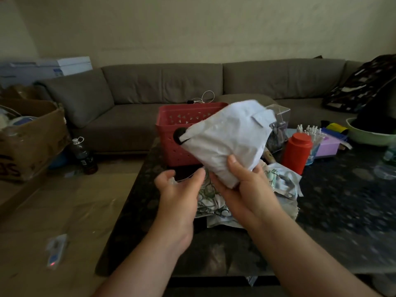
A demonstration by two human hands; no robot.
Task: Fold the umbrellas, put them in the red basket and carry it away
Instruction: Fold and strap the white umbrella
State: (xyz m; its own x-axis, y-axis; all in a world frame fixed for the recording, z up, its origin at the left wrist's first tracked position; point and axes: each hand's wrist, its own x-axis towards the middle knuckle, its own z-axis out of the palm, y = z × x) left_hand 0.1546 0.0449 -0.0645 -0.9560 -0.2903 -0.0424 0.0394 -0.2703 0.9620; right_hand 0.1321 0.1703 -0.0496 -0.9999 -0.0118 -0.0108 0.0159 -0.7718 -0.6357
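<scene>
White umbrella [227, 144] motion-blurred at 1 o'clock end; handle hidden inside right hand [246, 189]. Red basket [171, 133] right half hidden behind umbrella. Patterned umbrella [211, 202] mostly covered by both hands. Cardboard box [30, 138] cut off at 9 o'clock edge. Small bottles [310, 129] too small to tell.

Red basket [171, 133] mouth open above; red bottle [296, 152] and clutter crowding its right.
</scene>
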